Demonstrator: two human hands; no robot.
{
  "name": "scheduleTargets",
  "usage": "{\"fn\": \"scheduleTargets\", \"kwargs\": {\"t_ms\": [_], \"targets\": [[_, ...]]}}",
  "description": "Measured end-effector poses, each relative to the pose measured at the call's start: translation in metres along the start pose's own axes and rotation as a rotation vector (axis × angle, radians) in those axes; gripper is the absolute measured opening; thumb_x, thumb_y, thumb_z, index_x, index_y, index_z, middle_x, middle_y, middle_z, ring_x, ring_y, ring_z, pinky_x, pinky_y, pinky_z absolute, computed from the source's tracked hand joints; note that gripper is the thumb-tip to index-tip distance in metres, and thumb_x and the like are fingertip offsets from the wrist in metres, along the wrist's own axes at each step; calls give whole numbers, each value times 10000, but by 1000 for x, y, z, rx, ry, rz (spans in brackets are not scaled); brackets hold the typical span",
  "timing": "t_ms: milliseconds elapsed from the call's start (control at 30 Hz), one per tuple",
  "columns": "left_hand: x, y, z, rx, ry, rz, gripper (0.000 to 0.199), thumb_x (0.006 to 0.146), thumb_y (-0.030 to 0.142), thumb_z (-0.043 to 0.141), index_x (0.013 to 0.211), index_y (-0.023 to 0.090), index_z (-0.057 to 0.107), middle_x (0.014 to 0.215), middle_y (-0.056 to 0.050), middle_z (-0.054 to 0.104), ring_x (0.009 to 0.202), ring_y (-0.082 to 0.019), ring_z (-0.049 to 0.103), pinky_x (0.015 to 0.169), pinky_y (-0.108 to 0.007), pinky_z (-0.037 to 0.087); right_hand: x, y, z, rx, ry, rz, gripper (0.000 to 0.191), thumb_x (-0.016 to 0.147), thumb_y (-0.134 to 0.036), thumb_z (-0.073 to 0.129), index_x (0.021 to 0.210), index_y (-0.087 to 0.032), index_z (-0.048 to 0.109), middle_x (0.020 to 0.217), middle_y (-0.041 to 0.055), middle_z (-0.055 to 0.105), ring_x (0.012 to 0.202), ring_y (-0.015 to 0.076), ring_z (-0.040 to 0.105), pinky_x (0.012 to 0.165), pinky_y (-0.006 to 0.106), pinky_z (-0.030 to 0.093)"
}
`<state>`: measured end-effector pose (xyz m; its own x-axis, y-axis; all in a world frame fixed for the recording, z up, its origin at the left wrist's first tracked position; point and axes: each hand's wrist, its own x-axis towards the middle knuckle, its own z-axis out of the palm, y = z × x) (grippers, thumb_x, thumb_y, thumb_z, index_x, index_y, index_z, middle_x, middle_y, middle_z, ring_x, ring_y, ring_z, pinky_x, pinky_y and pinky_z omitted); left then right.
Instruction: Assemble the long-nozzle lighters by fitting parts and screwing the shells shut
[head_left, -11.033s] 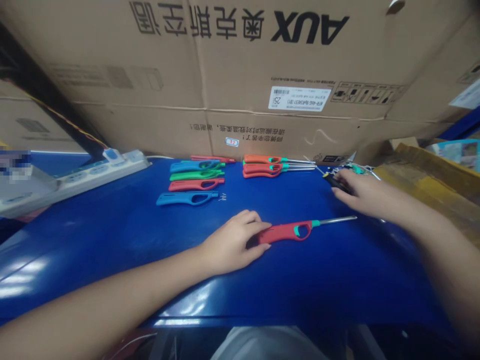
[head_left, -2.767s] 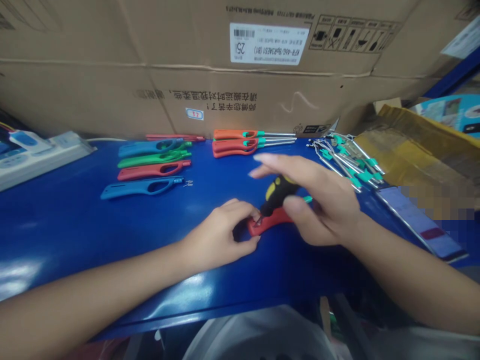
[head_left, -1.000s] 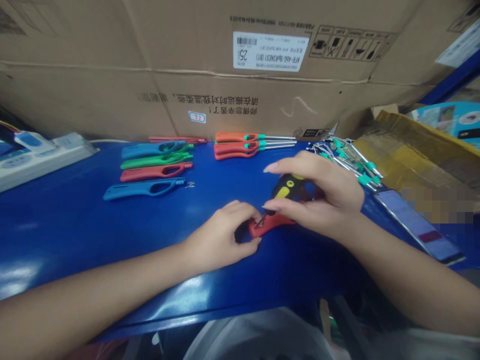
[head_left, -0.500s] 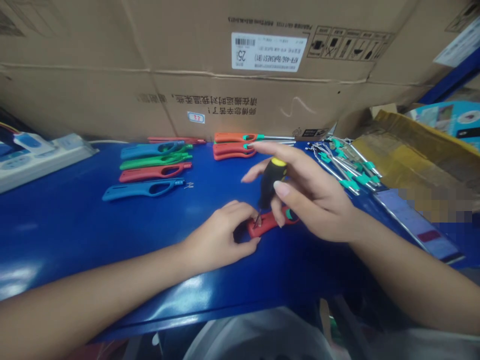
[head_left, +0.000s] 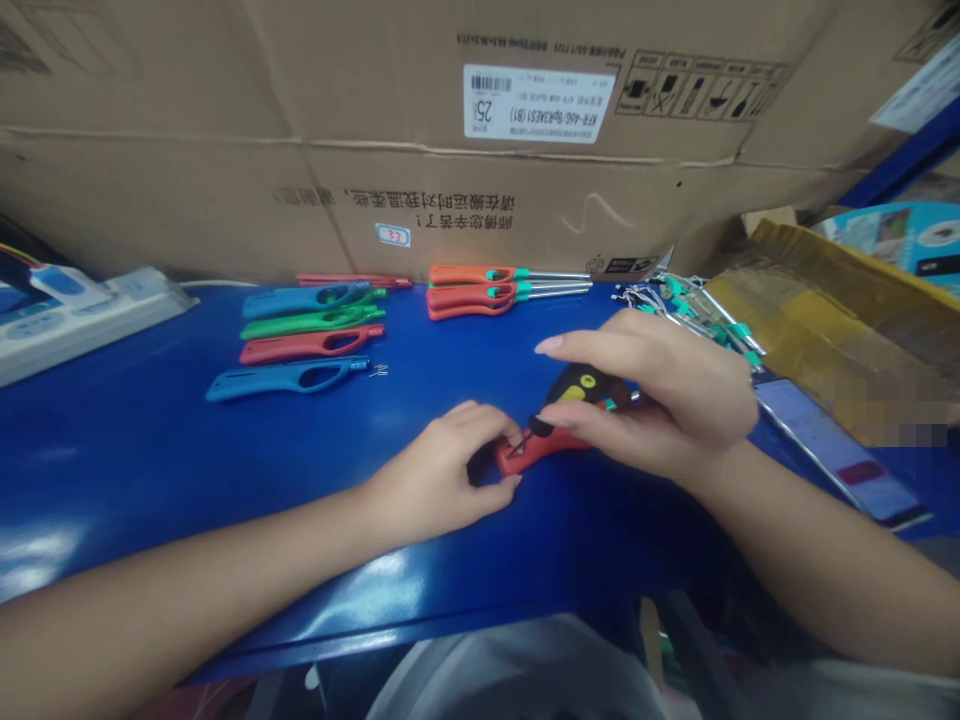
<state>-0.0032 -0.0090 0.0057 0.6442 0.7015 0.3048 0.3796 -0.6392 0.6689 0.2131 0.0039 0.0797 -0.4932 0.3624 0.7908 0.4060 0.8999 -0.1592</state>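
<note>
A red lighter with a green trigger lies on the blue table, its rear end pinched between the thumb and fingers of my left hand. My right hand is closed around a black and yellow screwdriver, tilted low over the lighter. The screwdriver's thin shaft meets the lighter's rear end beside my left fingertips; the exact contact of the tip is too small to make out. Part of the lighter's front is covered by my right hand and the handle.
Several coloured lighter shells, among them a blue shell, lie at left. Assembled lighters rest by the cardboard box. Metal tubes with green parts are heaped at right, near a phone. A power strip sits far left.
My right hand has swung right and down, tipping the screwdriver from nearly upright to a low slant. My left hand and the lighter have stayed in place.
</note>
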Motion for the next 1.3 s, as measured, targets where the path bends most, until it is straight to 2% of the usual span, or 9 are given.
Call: {"fn": "scheduleTargets", "kwargs": {"t_ms": [133, 300, 467, 633, 800, 967, 1033, 1167, 1300], "targets": [[1, 1, -1, -2, -24, -21, 205, 821, 156, 693, 1009, 200, 623, 963, -16, 677, 917, -190, 615, 839, -330, 503, 0, 0, 1, 126, -75, 138, 362, 1050, -295, 455, 1379, -230, 592, 1186, 85, 709, 969, 186, 709, 779, 324, 619], [1, 1, -1, -17, -9, -9, 201, 819, 145, 689, 997, 203, 616, 989, -14, 689, 944, -190, 632, 867, -327, 503, -1, 4, 1, 63, -5, 36, 337, 937, -382, 687, 1235, -225, 685, 898, 35, 736, 781, 170, 690, 702, 296, 604], [1, 1, -2, 7, -25, -25, 203, 820, 156, 694, 1003, 205, 621, 970, -15, 683, 912, -193, 619, 842, -335, 502, 1, 1, 0, 155, -134, 147, 395, 1077, -310, 369, 1416, -229, 554, 1156, 72, 723, 880, 163, 708, 766, 318, 611], [0, 0, -1, 1, -8, -9, 212, 823, 160, 690, 1014, 217, 616, 1018, -23, 699, 961, -206, 637, 864, -342, 512, 0, 2, -2, 65, -51, 18, 289, 978, -399, 625, 1196, -220, 691, 867, 33, 740, 770, 158, 688, 723, 287, 593], [1, 2, -2, -6, -36, -33, 186, 824, 160, 687, 992, 204, 621, 970, -22, 680, 921, -201, 618, 848, -343, 505, -2, 0, 3, 227, -136, 171, 395, 1088, -352, 352, 1408, -234, 550, 1116, 69, 731, 793, 136, 691, 691, 283, 601], [1, 2, -2, -37, -11, -11, 182, 824, 157, 682, 984, 201, 607, 998, -24, 689, 953, -200, 629, 875, -343, 504, -2, 5, 7, 237, 18, 93, 271, 945, -362, 679, 1167, -207, 700, 899, 32, 729, 781, 157, 682, 704, 284, 590], [1, 1, -1, -33, -7, -7, 180, 820, 155, 687, 973, 200, 604, 972, -20, 684, 936, -198, 627, 857, -337, 504, -2, 6, 6, 151, 30, 46, 278, 954, -373, 663, 1182, -221, 706, 907, 38, 737, 819, 174, 689, 751, 310, 592], [1, 1, -1, -23, -30, -25, 194, 822, 156, 689, 998, 198, 620, 1015, -34, 687, 966, -207, 626, 871, -344, 502, -2, 4, 5, 274, -137, 163, 379, 1077, -315, 399, 1412, -227, 553, 1079, 57, 732, 765, 132, 683, 677, 285, 593], [2, 1, 0, -23, -1, -10, 194, 818, 148, 694, 990, 194, 616, 1000, -23, 692, 956, -192, 636, 865, -321, 504, -4, 5, 5, 155, -37, 63, 306, 972, -328, 645, 1256, -217, 663, 926, 35, 711, 772, 146, 661, 661, 262, 576]]}}
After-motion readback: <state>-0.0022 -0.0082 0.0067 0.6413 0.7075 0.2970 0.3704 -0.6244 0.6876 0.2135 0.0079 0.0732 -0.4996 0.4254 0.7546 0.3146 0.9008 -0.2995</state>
